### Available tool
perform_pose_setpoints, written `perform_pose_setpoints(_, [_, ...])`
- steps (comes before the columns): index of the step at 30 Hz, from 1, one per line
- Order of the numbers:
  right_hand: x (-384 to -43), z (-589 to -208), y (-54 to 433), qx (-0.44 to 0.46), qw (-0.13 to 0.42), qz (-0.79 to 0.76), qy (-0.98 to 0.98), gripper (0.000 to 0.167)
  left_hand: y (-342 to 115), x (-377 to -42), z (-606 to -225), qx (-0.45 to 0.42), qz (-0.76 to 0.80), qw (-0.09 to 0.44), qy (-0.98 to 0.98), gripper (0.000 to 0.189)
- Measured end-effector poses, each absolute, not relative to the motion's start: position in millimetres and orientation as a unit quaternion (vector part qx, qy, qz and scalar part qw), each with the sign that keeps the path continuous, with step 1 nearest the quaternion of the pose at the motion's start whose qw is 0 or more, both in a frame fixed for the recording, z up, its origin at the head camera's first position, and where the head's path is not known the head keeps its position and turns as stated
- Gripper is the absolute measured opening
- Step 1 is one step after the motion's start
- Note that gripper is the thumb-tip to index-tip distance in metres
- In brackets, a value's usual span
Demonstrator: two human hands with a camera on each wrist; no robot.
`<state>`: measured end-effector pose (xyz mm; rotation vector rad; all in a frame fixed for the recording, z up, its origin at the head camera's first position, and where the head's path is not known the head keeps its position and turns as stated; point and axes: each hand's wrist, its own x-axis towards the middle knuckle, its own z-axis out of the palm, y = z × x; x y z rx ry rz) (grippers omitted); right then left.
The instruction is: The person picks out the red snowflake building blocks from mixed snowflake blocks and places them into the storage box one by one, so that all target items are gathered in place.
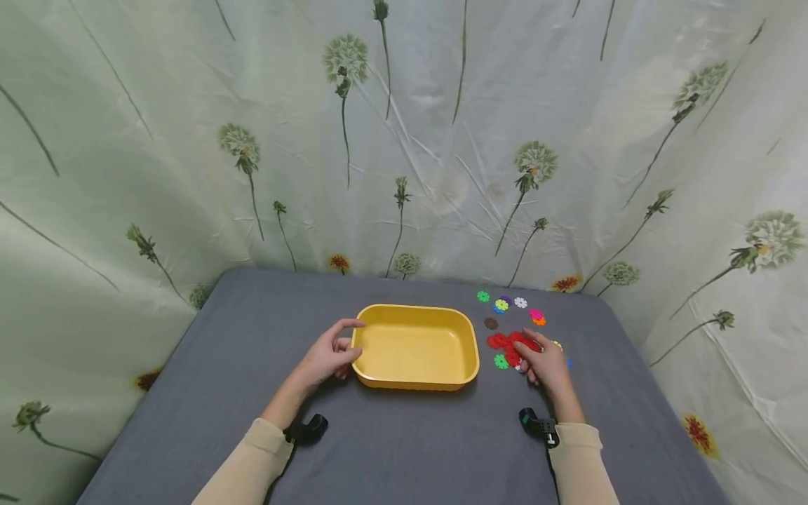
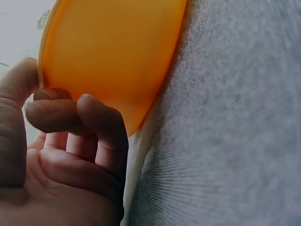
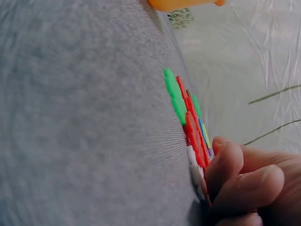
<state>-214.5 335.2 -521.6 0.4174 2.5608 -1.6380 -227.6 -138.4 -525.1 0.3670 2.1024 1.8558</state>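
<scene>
My left hand (image 1: 325, 356) grips the left end of a yellow plastic basin (image 1: 415, 386), its thumb and index finger at the rim. In the left wrist view the other fingers (image 2: 106, 120) are bent against the basin's outer wall. Over on the right, my right hand (image 1: 548, 363) hovers low over a cluster of red snowflake-shaped plastic discs (image 1: 499, 341), thumb and index finger apart at them. The right wrist view shows bent fingertips (image 3: 228, 162) right beside a red disc (image 3: 194, 136); the hand hides part of the pile.
Around the red discs lie a green disc (image 1: 501, 361), a brown disc (image 1: 491, 323) and several others in white, pink, orange and yellow. A grey cloth (image 1: 416, 449) covers the table. A dandelion-print curtain (image 1: 442, 140) hangs behind and at both sides.
</scene>
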Motion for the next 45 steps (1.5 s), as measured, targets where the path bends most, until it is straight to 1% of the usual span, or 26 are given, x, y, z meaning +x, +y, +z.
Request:
perform_pose_setpoints(8, [-215,-524,329,0.14,0.01,-0.469,0.872,0.05,-138,-227,-526,0.125,0.65,0.15,0.734,0.057])
perform_pose_setpoints(13, [-216,-526,327,0.143,-0.005,-0.456,0.879,0.045,-139,-226,-527,0.12,0.647,0.15,0.738,0.057])
perform_pose_setpoints(17, [-217,-527,326,0.142,-0.004,-0.449,0.882,0.046,-139,-225,-526,0.118,0.647,0.149,0.739,0.056])
perform_pose_setpoints(22, [-217,-527,327,0.134,0.008,-0.443,0.886,0.052,-137,-224,-524,0.112,0.647,0.148,0.739,0.055])
perform_pose_setpoints(26, [-216,-526,328,0.126,0.01,-0.433,0.892,0.05,-137,-224,-525,0.112,0.647,0.151,0.739,0.055])
perform_pose_setpoints(33, [-216,-525,325,0.137,-0.006,-0.43,0.892,0.05,-136,-224,-526,0.114,0.65,0.149,0.737,0.056])
perform_pose_setpoints(38, [-215,-521,321,0.142,-0.017,-0.436,0.889,0.05,-134,-224,-528,0.113,0.654,0.156,0.732,0.062])
perform_pose_setpoints(45, [-211,-500,312,0.137,-0.038,-0.482,0.864,0.05,-131,-221,-526,0.11,0.658,0.156,0.729,0.07])
